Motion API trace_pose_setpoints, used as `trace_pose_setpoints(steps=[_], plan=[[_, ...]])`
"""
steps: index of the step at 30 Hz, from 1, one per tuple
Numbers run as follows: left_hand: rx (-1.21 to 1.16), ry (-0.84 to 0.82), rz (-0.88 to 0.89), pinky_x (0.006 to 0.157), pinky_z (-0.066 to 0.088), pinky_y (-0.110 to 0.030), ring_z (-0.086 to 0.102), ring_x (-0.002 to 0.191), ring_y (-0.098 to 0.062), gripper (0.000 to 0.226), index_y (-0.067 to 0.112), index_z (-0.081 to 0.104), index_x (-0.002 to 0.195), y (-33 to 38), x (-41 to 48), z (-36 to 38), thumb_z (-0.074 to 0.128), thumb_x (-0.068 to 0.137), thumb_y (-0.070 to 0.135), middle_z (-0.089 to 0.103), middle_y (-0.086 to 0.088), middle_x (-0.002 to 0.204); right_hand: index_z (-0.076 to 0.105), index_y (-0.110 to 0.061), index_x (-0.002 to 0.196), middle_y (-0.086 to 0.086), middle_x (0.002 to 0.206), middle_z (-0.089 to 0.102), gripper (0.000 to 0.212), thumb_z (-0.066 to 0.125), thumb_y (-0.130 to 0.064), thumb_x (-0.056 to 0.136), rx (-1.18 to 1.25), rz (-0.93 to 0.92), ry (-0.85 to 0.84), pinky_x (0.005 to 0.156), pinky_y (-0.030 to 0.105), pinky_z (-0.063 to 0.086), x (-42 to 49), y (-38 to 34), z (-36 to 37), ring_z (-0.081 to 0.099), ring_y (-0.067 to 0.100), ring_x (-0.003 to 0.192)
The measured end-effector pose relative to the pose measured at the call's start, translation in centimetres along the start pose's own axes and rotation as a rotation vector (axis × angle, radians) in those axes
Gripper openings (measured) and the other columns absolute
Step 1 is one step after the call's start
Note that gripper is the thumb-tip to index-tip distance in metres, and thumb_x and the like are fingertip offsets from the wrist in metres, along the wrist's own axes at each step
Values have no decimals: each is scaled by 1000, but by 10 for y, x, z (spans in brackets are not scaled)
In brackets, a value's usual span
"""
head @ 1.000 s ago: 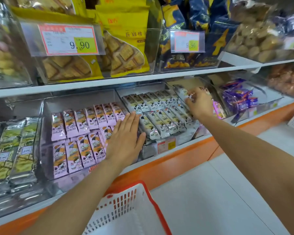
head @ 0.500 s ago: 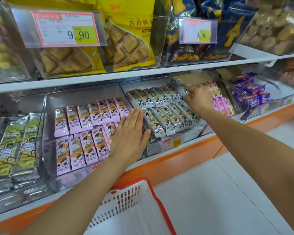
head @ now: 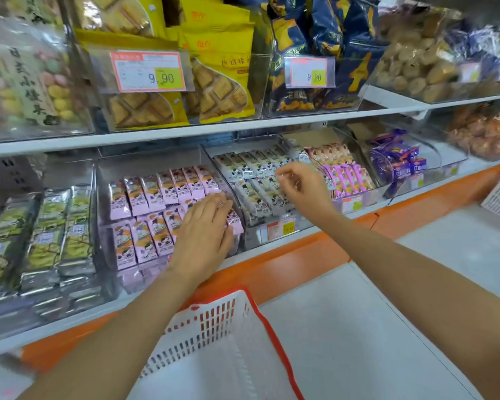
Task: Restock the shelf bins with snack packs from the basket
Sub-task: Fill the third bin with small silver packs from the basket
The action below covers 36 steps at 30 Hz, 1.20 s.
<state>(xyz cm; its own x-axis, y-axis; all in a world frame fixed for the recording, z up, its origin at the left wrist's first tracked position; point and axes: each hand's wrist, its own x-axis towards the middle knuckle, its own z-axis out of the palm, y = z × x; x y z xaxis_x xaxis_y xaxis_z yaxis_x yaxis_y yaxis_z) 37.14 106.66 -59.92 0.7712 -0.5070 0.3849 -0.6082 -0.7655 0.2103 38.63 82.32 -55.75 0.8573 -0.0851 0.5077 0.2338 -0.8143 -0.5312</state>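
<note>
Fingers of left hand point(head: 204, 235) straight, close together, pressed flat on pink snack packs point(head: 145, 217) in clear bin point(head: 156, 160). Right hand point(head: 303, 189) fingers loosely curled, gripping nothing, above white packs point(head: 251, 168) one bin right. Basket point(head: 214, 321) near, below arms

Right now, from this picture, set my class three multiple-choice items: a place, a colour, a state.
1. Where does the left hand rest? A on lilac packs; B on the floor; C on a price tag.
2. What colour is the basket's rim? A blue; B red; C green.
3. How do that hand's fingers lie? A curled round a pack; B fisted; C straight, flat.
Key: 1A, its palm covers those packs; 2B, red edging tops the white lattice; 3C, they stretch flat across the packs.
</note>
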Motion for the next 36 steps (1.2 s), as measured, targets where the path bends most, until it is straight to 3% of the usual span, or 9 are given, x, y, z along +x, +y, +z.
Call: trace_pose_setpoints(steps=[2,6,10,15,20,23,28,36], plan=[[-15,39,42,113,29,-43,45,131,-29,48,10,54,135,-6,-23,-5,34,95,26,53,-10,138,67,-16,100,1,86,63,11,58,-11,94,87,-47,-47,62,21,46,-25,-24,13,55,9,71],[14,71,53,109,34,-50,49,124,-33,44,9,58,129,-23,-82,-7,40,90,19,54,-11,130,66,-14,99,-1,82,63,10,58,-12,94,219,-119,-168,59,22,45,-82,-63,50,54,5,66],[98,9,76,103,38,-45,53,116,-33,46,6,60,127,-54,-154,4,44,85,19,58,-12,126,66,-17,99,-6,81,61,10,59,-18,94,294,-108,-315,63,13,40,-137,-85,99,53,2,66],[120,-129,-182,99,34,-43,53,115,-35,51,7,57,129,-111,-239,27,42,85,26,58,-12,127,67,-15,102,-18,78,53,12,61,-18,92,286,-61,-498,64,9,37,-198,-96,169,52,-2,67],[117,-286,-405,105,37,-53,46,130,-41,62,0,51,138,-166,-304,53,36,87,32,49,-21,144,63,-19,114,-5,96,62,21,59,-27,95,201,4,-713,72,22,47,-249,-99,237,56,6,75],[118,-311,-482,111,33,-52,37,141,-38,69,-2,39,147,-184,-328,69,33,89,36,36,-19,155,59,-22,120,-3,104,62,26,58,-32,96,131,34,-853,74,23,45,-275,-96,272,57,10,80],[38,-273,-575,123,12,-41,0,153,-23,78,4,6,156,-187,-349,96,52,98,26,-2,-6,164,56,-22,123,-3,109,57,32,60,-36,95,88,21,-1163,75,23,43,-314,-84,306,52,10,82],[15,-246,-649,123,8,-38,-7,153,-17,75,10,4,158,-181,-348,101,48,99,27,-4,-2,166,59,-20,122,2,118,59,35,58,-41,94,0,29,-1649,90,34,47,-375,-89,331,56,19,98]])
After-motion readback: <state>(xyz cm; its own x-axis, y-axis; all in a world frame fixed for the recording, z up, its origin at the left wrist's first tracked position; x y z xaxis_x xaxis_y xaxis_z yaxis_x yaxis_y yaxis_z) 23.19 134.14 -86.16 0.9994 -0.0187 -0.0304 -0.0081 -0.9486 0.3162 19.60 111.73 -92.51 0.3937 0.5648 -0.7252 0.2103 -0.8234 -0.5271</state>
